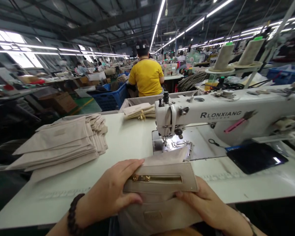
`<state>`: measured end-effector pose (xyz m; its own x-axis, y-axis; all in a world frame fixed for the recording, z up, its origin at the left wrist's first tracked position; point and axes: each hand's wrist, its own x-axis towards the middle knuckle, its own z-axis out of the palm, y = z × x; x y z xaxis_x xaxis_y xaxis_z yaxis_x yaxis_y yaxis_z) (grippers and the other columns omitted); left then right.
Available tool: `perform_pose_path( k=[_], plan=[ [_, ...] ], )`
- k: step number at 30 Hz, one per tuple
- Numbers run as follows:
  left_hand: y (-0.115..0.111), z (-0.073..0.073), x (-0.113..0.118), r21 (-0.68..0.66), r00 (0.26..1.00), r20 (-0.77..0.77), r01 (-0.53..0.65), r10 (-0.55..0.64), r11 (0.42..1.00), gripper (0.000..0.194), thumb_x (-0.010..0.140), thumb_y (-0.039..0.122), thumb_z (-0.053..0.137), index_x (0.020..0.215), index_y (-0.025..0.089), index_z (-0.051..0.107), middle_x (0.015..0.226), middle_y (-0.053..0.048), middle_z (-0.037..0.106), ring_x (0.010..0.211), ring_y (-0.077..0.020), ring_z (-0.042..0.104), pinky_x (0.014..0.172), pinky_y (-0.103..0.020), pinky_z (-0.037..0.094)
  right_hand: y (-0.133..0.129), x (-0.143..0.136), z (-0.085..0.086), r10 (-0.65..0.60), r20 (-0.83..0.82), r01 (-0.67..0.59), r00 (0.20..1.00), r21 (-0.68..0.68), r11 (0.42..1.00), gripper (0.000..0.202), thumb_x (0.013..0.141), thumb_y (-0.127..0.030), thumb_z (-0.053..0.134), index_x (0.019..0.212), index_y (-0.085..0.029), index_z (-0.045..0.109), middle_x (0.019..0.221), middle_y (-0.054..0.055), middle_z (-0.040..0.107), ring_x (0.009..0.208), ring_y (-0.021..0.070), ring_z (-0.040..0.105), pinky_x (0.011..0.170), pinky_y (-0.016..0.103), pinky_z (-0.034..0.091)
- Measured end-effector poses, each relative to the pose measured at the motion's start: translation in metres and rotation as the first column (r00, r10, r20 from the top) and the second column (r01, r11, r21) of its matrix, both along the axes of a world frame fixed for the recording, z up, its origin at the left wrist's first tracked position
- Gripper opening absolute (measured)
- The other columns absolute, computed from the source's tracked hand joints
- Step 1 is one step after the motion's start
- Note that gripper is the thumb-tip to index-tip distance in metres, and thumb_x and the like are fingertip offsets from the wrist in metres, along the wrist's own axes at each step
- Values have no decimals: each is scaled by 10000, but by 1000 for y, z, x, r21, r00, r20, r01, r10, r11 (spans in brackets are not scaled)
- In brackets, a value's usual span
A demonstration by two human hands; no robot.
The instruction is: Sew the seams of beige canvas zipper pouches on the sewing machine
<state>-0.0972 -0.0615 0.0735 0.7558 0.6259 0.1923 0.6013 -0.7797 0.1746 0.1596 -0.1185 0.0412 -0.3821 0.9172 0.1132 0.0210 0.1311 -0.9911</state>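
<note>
A beige fabric piece with a gold zipper and a small stitched label is held near the table's front edge. My left hand grips its left side, thumb on the front beside the zipper pull. On the right side, my right hand pinches it with the thumb below the zipper; its other fingers are partly hidden behind. The top flap extends towards the needle area of a white sewing machine. A large stack of beige fabric pieces lies to the left.
Beige pieces with gold hardware lie behind, left of the machine head. A black tablet and small scissors rest at the right. A person in a yellow shirt sits ahead beside a blue crate. Thread cones stand behind the machine.
</note>
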Motion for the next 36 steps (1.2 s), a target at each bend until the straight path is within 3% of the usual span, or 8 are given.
perform_pose_path(
  k=[7, 12, 17, 19, 23, 26, 30, 36],
  plan=[
    [-17, 3, 5, 331, 997, 64, 14, -37, 943, 407, 858, 306, 456, 1230, 165, 372, 1005, -102, 624, 849, -209, 605, 751, -295, 480, -7, 0, 7, -154, 0, 151, 988, 180, 972, 234, 860, -244, 442, 1032, -273, 597, 932, 4, 643, 845, 145, 583, 783, 243, 457],
    [-17, 23, 0, -77, 996, 88, 25, -19, 997, 141, 858, 303, 439, 944, 246, 535, 766, 14, 646, 622, -135, 602, 547, -207, 440, -2, 12, 17, -314, 76, 258, 946, 405, 877, 193, 835, -198, 481, 948, -259, 625, 1089, 39, 538, 1015, 172, 489, 851, 277, 401],
    [5, 25, -2, -561, 999, -52, -29, 0, 827, 172, 818, 307, 481, 730, 193, 576, 668, 29, 603, 602, -117, 558, 544, -180, 405, 9, 21, 20, -61, 232, -13, 971, 305, 952, 186, 846, -230, 467, 828, -200, 650, 1006, 52, 562, 930, 156, 514, 800, 264, 403],
    [17, 19, 4, -610, 996, -74, -80, 43, 789, 149, 787, 317, 539, 838, 191, 603, 801, 15, 633, 736, -141, 580, 654, -193, 430, 15, 14, 16, -24, 247, -44, 969, 263, 964, 223, 854, -209, 434, 759, -161, 630, 797, 34, 589, 727, 122, 534, 661, 226, 409],
    [23, 16, 35, -577, 995, 44, -49, 90, 815, 585, 656, 355, 696, 1181, 215, 481, 1207, -39, 521, 1089, -209, 473, 941, -287, 338, 25, -9, 9, -122, 309, 10, 943, 339, 941, 249, 822, -164, 442, 599, -137, 550, 638, 9, 535, 590, 97, 466, 553, 216, 340],
    [19, 21, 60, -618, 981, 171, 37, 88, 785, 405, 713, 336, 645, 1080, 191, 554, 1080, -30, 592, 972, -195, 536, 852, -273, 401, 27, -17, 9, -176, 312, 40, 934, 396, 917, 251, 811, -154, 442, 569, -143, 510, 609, -3, 497, 569, 88, 434, 532, 216, 306],
    [15, 23, 74, -697, 928, 261, -10, 267, 717, 166, 767, 291, 578, 841, 144, 598, 770, 5, 617, 724, -149, 555, 633, -221, 428, 25, -12, 13, -167, 316, 53, 934, 341, 939, 326, 853, -215, 406, 536, -150, 450, 589, -15, 459, 552, 76, 415, 518, 209, 287],
    [15, 21, 73, -715, 899, 338, 52, 280, 697, 165, 743, 259, 609, 859, 142, 608, 803, -1, 628, 741, -145, 550, 646, -214, 422, 19, -9, 15, -294, 412, 125, 862, 390, 912, 338, 827, -228, 422, 497, -155, 434, 550, -12, 427, 524, 82, 389, 501, 226, 250]
  ],
)
